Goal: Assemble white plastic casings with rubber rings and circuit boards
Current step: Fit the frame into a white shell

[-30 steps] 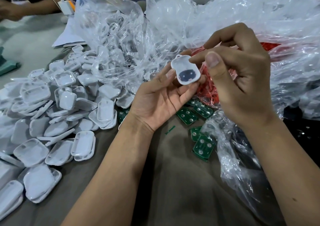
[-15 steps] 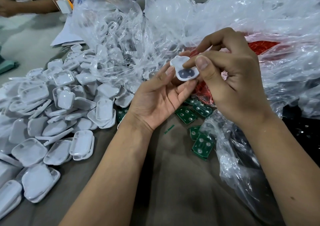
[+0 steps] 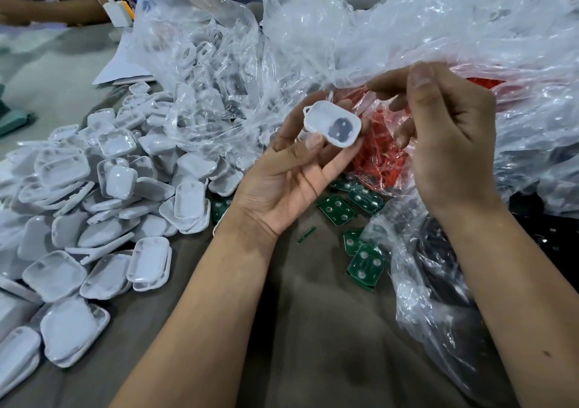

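worktop (image 3: 313,345): grey-brown cloth at the near edge, both forearms coming in over it
circuit boards (image 3: 365,265): little green ones lying loose near the middle, a few half under the plastic bag (image 3: 438,282) toward the right edge
finished-looking casings (image 3: 94,204): big white heap along the left edge
left hand (image 3: 282,185): palm up over the middle, thumb and fingers clamped on one white casing (image 3: 332,126), held up off the worktop with its open side facing the camera; there's a dark piece sitting inside, looks like the rubber ring to me
right hand (image 3: 448,144): just beside the casing, not touching it, fingers curled; can't tell if it's pinching anything
red parts (image 3: 382,154): bag of them right behind the hands
far side: more clear bags with white casings
step: I'd say ring is in, board comes next
next move: probably grab a green board and line it up squarely so it drops into the shell
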Action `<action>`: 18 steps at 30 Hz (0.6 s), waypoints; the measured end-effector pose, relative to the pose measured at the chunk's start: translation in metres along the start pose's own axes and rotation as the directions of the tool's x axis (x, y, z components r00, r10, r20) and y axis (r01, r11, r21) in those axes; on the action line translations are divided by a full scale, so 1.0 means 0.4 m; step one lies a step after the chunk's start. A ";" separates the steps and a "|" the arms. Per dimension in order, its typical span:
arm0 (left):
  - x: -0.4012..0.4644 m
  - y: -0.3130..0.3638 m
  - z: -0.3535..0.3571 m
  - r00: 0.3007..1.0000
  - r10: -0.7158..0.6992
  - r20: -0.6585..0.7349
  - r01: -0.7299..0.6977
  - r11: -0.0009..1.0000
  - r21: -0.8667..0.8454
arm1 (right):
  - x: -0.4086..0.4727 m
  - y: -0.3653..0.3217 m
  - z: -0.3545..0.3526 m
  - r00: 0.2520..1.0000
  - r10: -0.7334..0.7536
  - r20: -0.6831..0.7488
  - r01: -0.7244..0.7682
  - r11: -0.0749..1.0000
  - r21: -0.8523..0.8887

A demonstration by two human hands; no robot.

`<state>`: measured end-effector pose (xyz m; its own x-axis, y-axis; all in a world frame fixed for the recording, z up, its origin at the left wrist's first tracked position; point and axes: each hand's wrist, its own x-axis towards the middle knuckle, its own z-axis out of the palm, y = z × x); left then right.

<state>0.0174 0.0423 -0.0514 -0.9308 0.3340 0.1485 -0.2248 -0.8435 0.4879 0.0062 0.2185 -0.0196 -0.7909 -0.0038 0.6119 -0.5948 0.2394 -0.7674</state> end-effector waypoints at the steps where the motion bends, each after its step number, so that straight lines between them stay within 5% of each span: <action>1: 0.001 -0.001 -0.002 1.000 0.011 -0.004 -0.011 1.000 -0.003 | 0.000 0.000 -0.002 1.000 0.022 -0.005 -0.022 1.000 0.006; 8: 0.005 -0.002 -0.003 0.998 0.060 0.005 -0.060 0.997 -0.048 | 0.000 0.006 -0.004 0.998 0.035 0.058 -0.033 0.999 -0.032; 12: 0.003 0.001 0.001 0.999 0.051 0.008 -0.051 0.997 -0.066 | -0.001 -0.006 -0.004 0.994 -0.077 0.080 0.076 0.997 0.014; 18: -0.001 0.002 0.010 0.998 0.057 -0.006 -0.057 0.997 -0.057 | -0.005 -0.004 0.004 0.955 -0.274 0.115 0.290 0.944 -0.160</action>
<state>0.0187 0.0431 -0.0476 -0.9437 0.2829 0.1713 -0.1872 -0.8839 0.4285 0.0085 0.2164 -0.0201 -0.6089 -0.1807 0.7724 -0.7675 0.3804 -0.5160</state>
